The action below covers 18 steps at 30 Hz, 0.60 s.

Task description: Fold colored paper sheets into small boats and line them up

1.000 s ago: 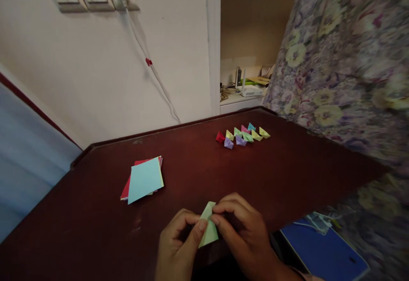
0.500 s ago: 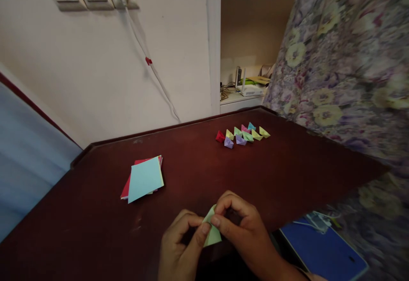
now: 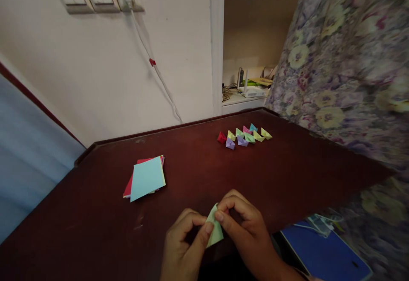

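A small folded piece of light green paper (image 3: 216, 232) is held between both hands near the front edge of the table. My left hand (image 3: 188, 240) pinches its left side between thumb and forefinger. At its upper right edge, my right hand (image 3: 244, 221) grips the paper with thumb and fingertips. Parts of the paper are hidden behind the thumbs. Beyond the hands, several small folded paper boats (image 3: 243, 140) in red, yellow, green, purple, pink and blue stand in a cluster.
On the left of the dark red table (image 3: 188, 174) lies a stack of coloured paper sheets (image 3: 148, 178), light blue on top. A blue flat object (image 3: 322, 247) is at lower right, below the table edge. A floral curtain (image 3: 335, 68) hangs along the right side.
The whole view has shifted slightly, so everything sits a little further right. Both hands keep their pinch on the green paper, with the fingers barely moved.
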Each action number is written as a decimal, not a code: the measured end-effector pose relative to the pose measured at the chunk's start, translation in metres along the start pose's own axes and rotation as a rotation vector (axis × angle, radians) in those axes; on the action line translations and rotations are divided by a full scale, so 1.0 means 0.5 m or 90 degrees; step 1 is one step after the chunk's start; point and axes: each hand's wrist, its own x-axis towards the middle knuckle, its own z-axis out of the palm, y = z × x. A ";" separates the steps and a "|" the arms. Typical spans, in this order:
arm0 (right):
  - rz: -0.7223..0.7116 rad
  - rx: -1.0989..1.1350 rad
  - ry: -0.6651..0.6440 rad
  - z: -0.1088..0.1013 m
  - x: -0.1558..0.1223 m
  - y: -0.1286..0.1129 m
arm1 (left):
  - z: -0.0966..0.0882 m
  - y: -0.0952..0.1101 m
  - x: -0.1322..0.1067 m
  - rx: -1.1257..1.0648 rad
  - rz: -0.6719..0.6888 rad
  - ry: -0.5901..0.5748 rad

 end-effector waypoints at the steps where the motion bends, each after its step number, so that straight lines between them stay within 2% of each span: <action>1: -0.004 -0.001 0.011 0.000 0.000 0.001 | -0.001 0.000 0.000 -0.004 -0.003 0.001; 4: 0.000 0.025 0.027 0.000 0.001 0.006 | -0.001 -0.001 0.000 -0.018 -0.009 -0.004; 11: 0.085 0.240 0.060 0.012 -0.003 0.025 | 0.005 -0.007 0.009 -0.009 -0.003 -0.030; 18: 0.113 0.200 0.050 0.011 -0.009 0.028 | 0.003 -0.009 0.009 -0.011 -0.060 -0.054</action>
